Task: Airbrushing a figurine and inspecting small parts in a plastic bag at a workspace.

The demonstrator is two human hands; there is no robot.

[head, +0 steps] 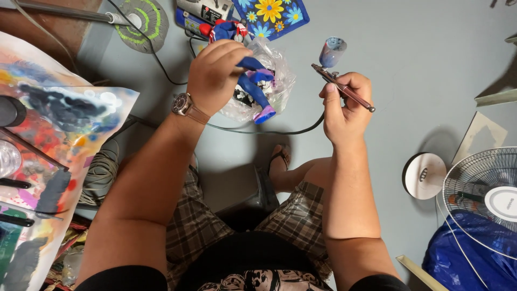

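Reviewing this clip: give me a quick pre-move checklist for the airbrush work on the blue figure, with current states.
1. Left hand grips the blue figure: ok.
2. Right hand holds the airbrush: ok.
3. Paint cup upright on the airbrush: ok.
4. Nozzle aimed at the figure: ok, roughly.
5. Black hose free of kinks: cannot tell.
6. Plastic bag clear of the spray path: not ok, directly behind the figure.

Clear plastic bag behind figure; blue bag lower right.
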